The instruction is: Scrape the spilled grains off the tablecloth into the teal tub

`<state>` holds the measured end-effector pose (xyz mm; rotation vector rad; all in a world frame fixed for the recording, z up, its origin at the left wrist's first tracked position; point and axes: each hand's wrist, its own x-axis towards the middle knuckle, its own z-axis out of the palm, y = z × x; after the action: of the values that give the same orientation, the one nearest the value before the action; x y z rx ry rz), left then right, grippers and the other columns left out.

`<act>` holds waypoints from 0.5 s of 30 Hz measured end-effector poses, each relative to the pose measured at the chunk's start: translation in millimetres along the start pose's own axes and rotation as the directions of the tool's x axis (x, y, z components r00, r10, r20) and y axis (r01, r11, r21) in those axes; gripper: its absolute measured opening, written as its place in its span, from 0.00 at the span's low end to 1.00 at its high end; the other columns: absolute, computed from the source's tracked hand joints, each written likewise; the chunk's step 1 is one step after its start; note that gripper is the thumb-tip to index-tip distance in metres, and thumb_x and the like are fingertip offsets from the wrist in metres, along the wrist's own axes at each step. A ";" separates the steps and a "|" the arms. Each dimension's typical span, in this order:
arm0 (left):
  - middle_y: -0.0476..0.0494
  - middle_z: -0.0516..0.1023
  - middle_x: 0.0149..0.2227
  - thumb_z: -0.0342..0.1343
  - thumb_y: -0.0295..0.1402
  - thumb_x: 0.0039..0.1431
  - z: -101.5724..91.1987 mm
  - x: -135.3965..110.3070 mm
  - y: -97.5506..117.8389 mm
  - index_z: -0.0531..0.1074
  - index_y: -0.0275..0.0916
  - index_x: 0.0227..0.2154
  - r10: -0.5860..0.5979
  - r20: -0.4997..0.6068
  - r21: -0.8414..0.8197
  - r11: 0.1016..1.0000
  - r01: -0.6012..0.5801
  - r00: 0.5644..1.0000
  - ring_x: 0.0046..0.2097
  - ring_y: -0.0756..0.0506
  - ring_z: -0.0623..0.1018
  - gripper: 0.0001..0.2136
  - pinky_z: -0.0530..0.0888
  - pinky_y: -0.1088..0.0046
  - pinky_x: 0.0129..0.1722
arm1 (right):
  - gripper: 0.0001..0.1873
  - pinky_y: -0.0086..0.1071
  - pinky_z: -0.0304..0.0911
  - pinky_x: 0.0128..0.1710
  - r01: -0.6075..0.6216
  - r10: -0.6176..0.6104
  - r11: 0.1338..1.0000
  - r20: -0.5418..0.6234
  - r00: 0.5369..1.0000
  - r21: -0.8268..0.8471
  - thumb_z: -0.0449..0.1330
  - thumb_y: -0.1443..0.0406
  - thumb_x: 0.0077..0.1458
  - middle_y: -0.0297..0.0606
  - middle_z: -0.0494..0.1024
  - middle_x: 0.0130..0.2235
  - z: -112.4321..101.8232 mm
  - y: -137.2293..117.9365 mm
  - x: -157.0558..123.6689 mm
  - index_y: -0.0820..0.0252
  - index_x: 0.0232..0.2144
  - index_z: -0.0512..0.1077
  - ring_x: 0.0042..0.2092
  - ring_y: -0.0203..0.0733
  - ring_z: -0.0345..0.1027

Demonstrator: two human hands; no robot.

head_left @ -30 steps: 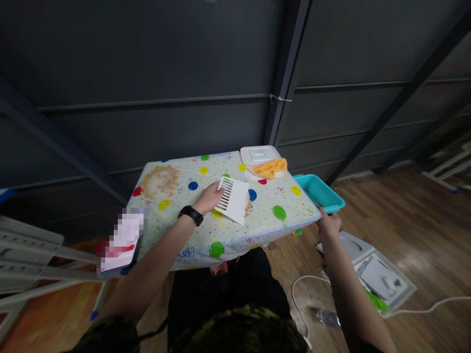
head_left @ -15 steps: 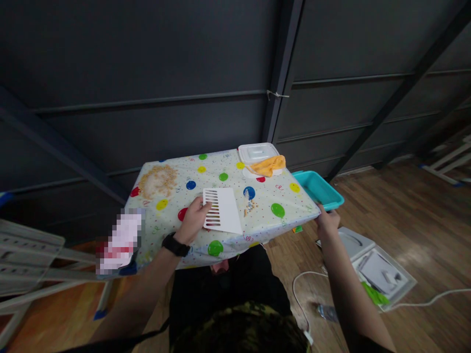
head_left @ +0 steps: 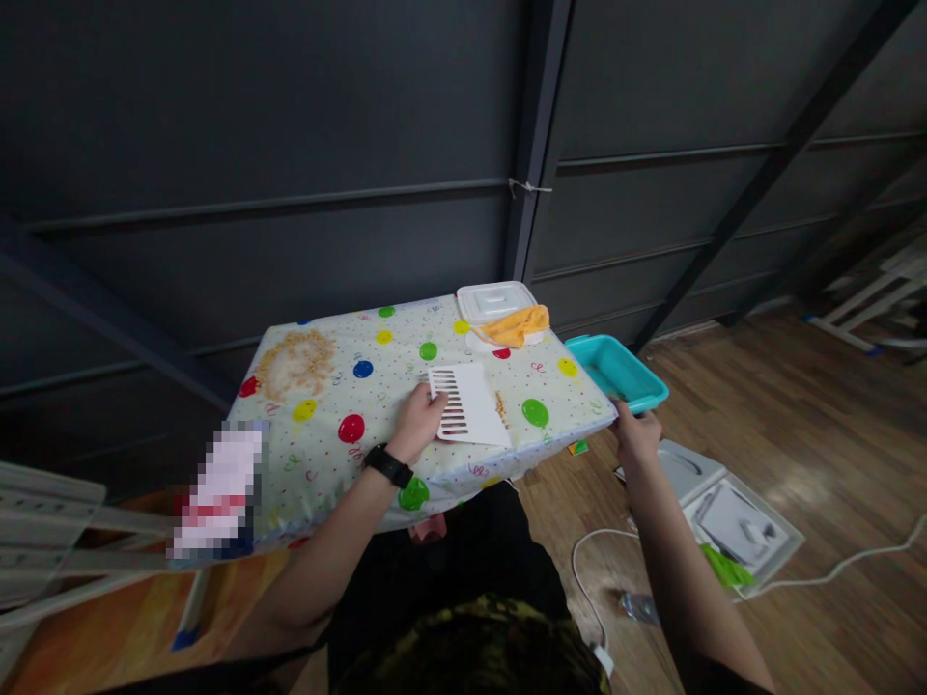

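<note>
My left hand [head_left: 420, 423], with a black watch on its wrist, is closed on the slotted edge of a white flat scraper [head_left: 474, 405]. The scraper's straight edge touches a small line of tan grains [head_left: 502, 409] on the patterned tablecloth [head_left: 406, 396]. At the table's right edge, my right hand [head_left: 637, 431] grips the near rim of a turquoise plastic basin [head_left: 623, 372], held just below the tabletop. A larger heap of grains and pale powder [head_left: 298, 363] lies at the far left of the table.
A white lid [head_left: 496, 302] and an orange cloth [head_left: 516, 327] lie at the back right of the table. A blurred-out packet [head_left: 221, 490] is at the left edge. An open white box [head_left: 745, 526], a cable [head_left: 579, 555] and a bottle [head_left: 638, 606] are on the floor. A dark wall panel [head_left: 325, 251] stands behind.
My left hand has pushed the scraper to the right across the cloth, up against the small line of grains. My right hand still holds the basin at the edge. The view has shifted slightly.
</note>
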<state>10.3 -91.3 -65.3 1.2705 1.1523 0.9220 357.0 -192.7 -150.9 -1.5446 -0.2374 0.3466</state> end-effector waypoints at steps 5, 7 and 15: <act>0.41 0.83 0.41 0.58 0.32 0.55 15.5 5.7 2.9 0.73 0.41 0.41 -0.016 0.031 -0.006 1.000 0.016 0.999 0.41 0.42 0.82 0.10 0.78 0.63 0.41 | 0.15 0.30 0.68 0.21 -0.007 0.007 1.000 -0.003 1.000 -0.005 0.67 0.59 0.35 0.29 0.71 0.20 -0.2 -1.9 -2.0 0.59 0.25 0.68 0.25 0.40 0.69; 0.41 0.83 0.42 0.58 0.31 0.55 19.5 5.6 5.4 0.73 0.41 0.41 -0.030 0.041 -0.018 0.999 0.030 0.999 0.42 0.42 0.82 0.10 0.79 0.63 0.41 | 0.15 0.30 0.68 0.21 -0.012 0.012 1.000 -0.009 1.000 -0.010 0.67 0.59 0.35 0.29 0.71 0.20 0.0 -1.1 -2.4 0.59 0.25 0.68 0.25 0.40 0.69; 0.39 0.81 0.44 0.56 0.33 0.56 16.4 -34.4 28.7 0.69 0.40 0.41 -0.128 0.043 -0.148 0.980 0.133 0.991 0.39 0.41 0.83 0.09 0.81 0.59 0.34 | 0.16 0.29 0.68 0.22 -0.002 0.002 1.000 -0.019 1.000 0.020 0.67 0.58 0.35 0.30 0.73 0.22 1.1 3.5 -3.4 0.59 0.26 0.69 0.27 0.41 0.70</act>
<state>21.4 -125.1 -33.6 1.0721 1.1053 0.8699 353.2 -192.9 -154.1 -1.5282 -0.2175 0.3350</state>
